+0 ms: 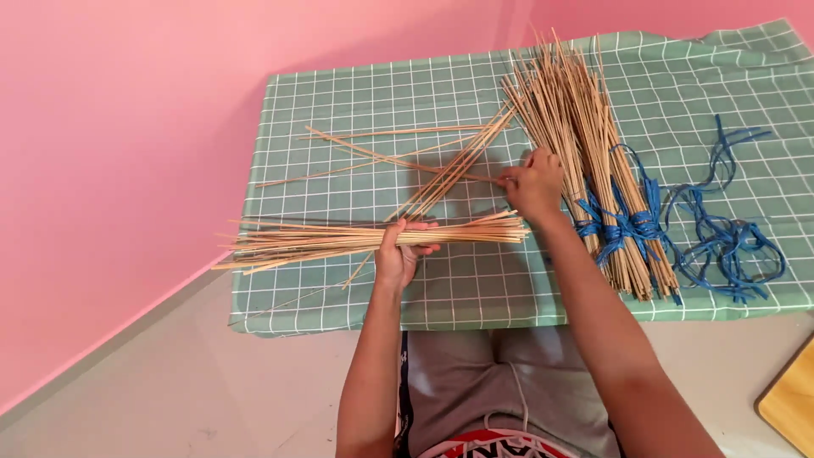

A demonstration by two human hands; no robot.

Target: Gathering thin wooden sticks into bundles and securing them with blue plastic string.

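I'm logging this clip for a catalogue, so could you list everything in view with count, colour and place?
Green checked cloth: one, green with white grid, spread over the floor.
Loose thin tan sticks: several, tan, scattered at the cloth's middle.
Held bundle of thin tan sticks: one, tan, lying crosswise near the cloth's front edge.
Large pile of tan sticks: one, tan, on the cloth's right half, partly tied.
Blue plastic ties: count unclear, blue, around the pile and loose to its right.
Pink wall: one, pink, left and behind.
Wooden board: one, light brown, bottom right corner.
Left hand: gripping the held bundle.
Right hand: fingers pinching a loose stick by the pile.
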